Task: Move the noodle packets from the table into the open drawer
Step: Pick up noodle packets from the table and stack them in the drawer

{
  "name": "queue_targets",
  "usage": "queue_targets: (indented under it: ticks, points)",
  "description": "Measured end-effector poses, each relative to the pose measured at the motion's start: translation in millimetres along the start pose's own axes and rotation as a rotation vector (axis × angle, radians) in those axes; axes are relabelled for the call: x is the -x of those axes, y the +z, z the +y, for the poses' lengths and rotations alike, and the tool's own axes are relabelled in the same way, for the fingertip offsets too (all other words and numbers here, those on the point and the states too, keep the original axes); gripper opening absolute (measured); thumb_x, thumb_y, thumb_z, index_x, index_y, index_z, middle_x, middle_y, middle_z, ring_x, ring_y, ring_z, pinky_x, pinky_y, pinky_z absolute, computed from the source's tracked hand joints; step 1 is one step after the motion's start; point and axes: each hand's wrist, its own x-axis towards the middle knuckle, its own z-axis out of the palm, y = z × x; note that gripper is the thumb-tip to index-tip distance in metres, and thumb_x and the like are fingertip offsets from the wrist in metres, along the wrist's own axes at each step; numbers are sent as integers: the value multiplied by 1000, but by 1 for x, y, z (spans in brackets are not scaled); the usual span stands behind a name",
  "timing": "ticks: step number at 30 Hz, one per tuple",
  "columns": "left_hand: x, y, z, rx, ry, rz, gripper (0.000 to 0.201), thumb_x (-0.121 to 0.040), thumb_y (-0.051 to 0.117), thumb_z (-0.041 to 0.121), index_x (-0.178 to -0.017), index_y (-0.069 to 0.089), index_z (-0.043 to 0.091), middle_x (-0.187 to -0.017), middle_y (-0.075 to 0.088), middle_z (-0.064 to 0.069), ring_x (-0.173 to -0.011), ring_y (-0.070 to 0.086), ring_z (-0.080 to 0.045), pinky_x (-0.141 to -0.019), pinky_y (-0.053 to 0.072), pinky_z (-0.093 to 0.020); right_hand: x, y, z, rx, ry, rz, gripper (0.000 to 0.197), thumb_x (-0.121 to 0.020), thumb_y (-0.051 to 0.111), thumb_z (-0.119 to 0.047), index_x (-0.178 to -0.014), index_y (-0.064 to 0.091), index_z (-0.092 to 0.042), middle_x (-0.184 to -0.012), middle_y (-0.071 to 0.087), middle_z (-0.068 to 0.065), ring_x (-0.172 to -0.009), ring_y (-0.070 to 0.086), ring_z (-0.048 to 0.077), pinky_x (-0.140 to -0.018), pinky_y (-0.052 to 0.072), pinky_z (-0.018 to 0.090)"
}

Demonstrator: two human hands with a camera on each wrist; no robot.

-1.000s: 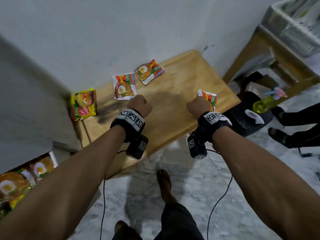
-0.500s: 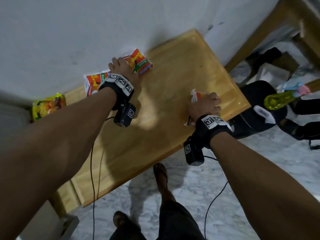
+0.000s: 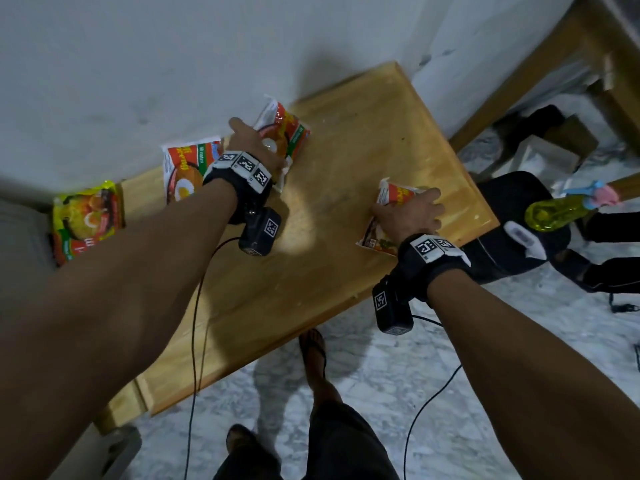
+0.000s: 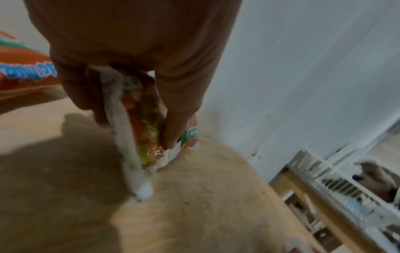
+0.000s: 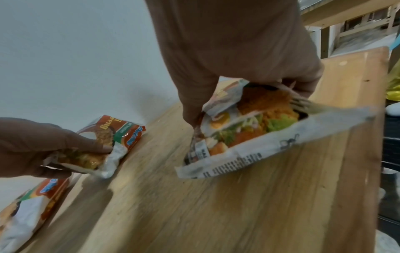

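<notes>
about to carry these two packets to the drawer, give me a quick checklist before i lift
1. Left hand grips the packet by the wall: ok, thumb and fingers pinch it.
2. Right hand grips the packet near the table edge: ok, fingers curl round it.
3. Each hand holds one packet only: ok.
4. Packets left behind: not ok, a red-and-white packet and a yellow packet remain.
5. Drawer open and in reach: cannot tell, it is out of view.
6. Wrist cables clear of the table: cannot tell.
</notes>
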Motion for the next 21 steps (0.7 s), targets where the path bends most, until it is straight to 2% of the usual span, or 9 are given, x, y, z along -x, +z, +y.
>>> queue_targets:
  ticks: [4, 6, 8, 10, 12, 14, 16, 18, 21]
  points:
    - [28, -3, 1, 184, -47, 11, 90, -88, 64, 38, -149, 13, -3, -150, 37, -17, -135, 42, -30, -105, 38, -38, 14, -3, 4, -51, -10, -89, 104, -64, 81, -45, -142, 21, -12, -140, 44, 19, -127, 46, 42, -104, 42, 52]
    - [46, -8, -6, 232, -46, -27, 97, -89, 62, 35, -151, 1, -6, -155, 29, -20, -140, 37, -32, -109, 35, -37, 26, -6, 4, -114, -33, -129, 100, -66, 80, -44, -140, 22, -11, -138, 47, 19, -122, 51, 40, -99, 48, 48]
    - [64, -10, -21, 299, -53, -80, 101, -88, 63, 35, -151, -4, -7, -153, 33, -23, -136, 42, -37, -107, 41, -39, 40, -9, 3, -170, -74, -178, 96, -67, 80, -44, -138, 24, -10, -135, 49, 18, -119, 54, 38, -97, 50, 45]
    - [88, -19, -42, 363, -63, -116, 92, -85, 62, 39, -150, 14, -6, -143, 46, -26, -123, 54, -41, -98, 51, -45, 57, -10, 1, -220, -105, -231, 96, -67, 80, -46, -137, 26, -10, -132, 51, 16, -116, 56, 35, -97, 51, 45]
    - [116, -30, -66, 448, -62, -88, 70, -84, 62, 38, -138, 41, -2, -131, 57, -22, -114, 60, -39, -90, 56, -46, 79, -11, -2, -294, -122, -292, 100, -61, 81, -50, -136, 28, -11, -129, 52, 14, -112, 58, 33, -96, 53, 47]
    - [149, -45, -91, 565, -60, -54, 57, -82, 64, 37, -128, 52, 5, -123, 62, -16, -110, 63, -35, -86, 58, -47, 107, -10, -4, -367, -141, -359, 104, -54, 84, -54, -135, 35, -9, -122, 55, 12, -104, 62, 30, -89, 57, 47]
    - [184, -60, -120, 674, -63, -37, 49, -82, 65, 36, -123, 57, 11, -118, 66, -11, -105, 65, -31, -83, 59, -47, 137, -7, -2, -425, -169, -440, 103, -47, 88, -56, -127, 51, -1, -111, 67, 12, -90, 70, 26, -74, 61, 40]
    - [214, -75, -150, 752, -52, -44, 44, -83, 64, 37, -122, 58, 16, -115, 66, -7, -102, 66, -30, -79, 61, -46, 174, -4, -2, -458, -242, -506, 72, -60, 86, -48, -110, 67, 1, -96, 74, 14, -76, 74, 23, -61, 59, 30]
    - [259, -103, -198, 844, -71, -58, 45, -87, 62, 36, -126, 52, 15, -116, 62, -5, -100, 66, -29, -71, 62, -40, 231, 2, 3, -465, -299, -648, 52, -71, 82, -42, -102, 71, -1, -92, 76, 14, -73, 73, 23, -57, 56, 28]
